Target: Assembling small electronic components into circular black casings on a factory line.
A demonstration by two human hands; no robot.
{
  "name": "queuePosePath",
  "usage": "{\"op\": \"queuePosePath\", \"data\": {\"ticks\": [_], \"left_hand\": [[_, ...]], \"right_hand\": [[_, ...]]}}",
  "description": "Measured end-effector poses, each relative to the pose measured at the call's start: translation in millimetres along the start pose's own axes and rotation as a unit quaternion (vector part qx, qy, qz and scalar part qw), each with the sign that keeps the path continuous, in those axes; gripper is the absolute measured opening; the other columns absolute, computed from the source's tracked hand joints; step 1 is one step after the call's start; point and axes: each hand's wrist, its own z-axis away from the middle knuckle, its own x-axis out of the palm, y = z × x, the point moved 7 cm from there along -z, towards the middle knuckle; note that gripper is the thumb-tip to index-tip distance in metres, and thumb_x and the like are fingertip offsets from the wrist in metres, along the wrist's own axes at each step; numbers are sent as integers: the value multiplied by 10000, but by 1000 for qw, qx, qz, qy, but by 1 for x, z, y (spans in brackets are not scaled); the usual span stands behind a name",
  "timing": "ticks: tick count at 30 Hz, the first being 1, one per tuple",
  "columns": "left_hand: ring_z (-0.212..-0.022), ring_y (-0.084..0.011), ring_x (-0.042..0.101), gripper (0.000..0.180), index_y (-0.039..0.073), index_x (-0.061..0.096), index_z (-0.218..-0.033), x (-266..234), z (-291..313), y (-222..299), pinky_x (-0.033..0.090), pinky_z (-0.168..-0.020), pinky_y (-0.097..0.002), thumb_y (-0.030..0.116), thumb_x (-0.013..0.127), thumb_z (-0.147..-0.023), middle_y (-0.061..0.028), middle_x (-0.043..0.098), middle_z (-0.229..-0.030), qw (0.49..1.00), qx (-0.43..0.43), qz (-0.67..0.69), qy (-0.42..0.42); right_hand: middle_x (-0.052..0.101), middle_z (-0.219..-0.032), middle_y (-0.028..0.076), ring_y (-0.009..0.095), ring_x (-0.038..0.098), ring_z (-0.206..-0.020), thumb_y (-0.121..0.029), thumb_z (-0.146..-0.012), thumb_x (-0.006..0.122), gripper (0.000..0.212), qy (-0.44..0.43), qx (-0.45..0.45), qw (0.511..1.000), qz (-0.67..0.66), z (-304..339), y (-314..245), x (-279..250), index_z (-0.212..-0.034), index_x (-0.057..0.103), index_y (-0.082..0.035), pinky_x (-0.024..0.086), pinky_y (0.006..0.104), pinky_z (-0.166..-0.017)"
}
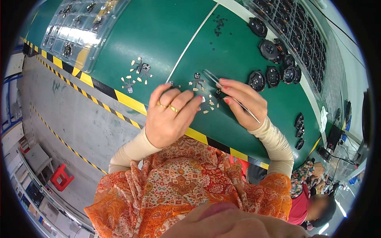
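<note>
My right hand (244, 101) grips a pair of metal tweezers (251, 114), its tips pointing away from me over the green table. Fingers bent and pinched together, my left hand (166, 117) is low over the table near its front edge. Whatever lies between those fingertips is too small to make out. Just beyond both hands is a small dark flexible circuit piece (197, 81) with pale tabs. Several loose pale tabs (205, 112) lie between the hands. A tiny black square part (218, 91) shows beside my right fingers.
More flexible circuit pieces (141, 68) lie to the left. Clear plastic trays (89, 43) holding parts stand at the far left. Tiny black squares (218, 25) are scattered at the back. Round black housings (256, 80) stand at right, near a filled tray (305, 47). Another person (303, 202) sits at lower right.
</note>
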Motion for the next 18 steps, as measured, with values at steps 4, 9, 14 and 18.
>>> {"op": "queuePosePath", "data": {"ticks": [4,9,14,18], "left_hand": [[-980,-219,569,302,42,714,-1033,7,-11,-10,440,-958,-455,65,750,-733,-34,651,-1156,999,-10,-42,8],[-1003,-230,570,244,22,733,-978,14,-10,-12,429,-980,-473,62,743,-738,-46,675,-1155,998,-12,-55,-6],[-1006,-226,573,245,21,734,-980,14,-12,-14,430,-986,-472,69,741,-740,-47,677,-1146,998,-7,-56,-22],[-1000,-222,577,247,18,735,-980,14,-14,-14,432,-987,-466,71,739,-739,-46,679,-1141,998,-2,-50,-23]], "right_hand": [[651,-1206,239,322,692,-1055,133,-844,643,266,-17,-2,1000,0,-2,5,5,-1104,661,84,573,350,-883],[651,-1202,240,317,700,-1030,137,-852,632,251,14,-6,999,31,-1,5,0,-1097,659,89,577,344,-869],[650,-1190,252,317,704,-1019,162,-849,606,246,23,22,999,23,1,12,-2,-1079,658,93,582,344,-854],[647,-1193,250,318,704,-1017,174,-840,593,259,-15,-8,1000,-4,1,1,5,-1075,661,86,584,347,-856]]}}
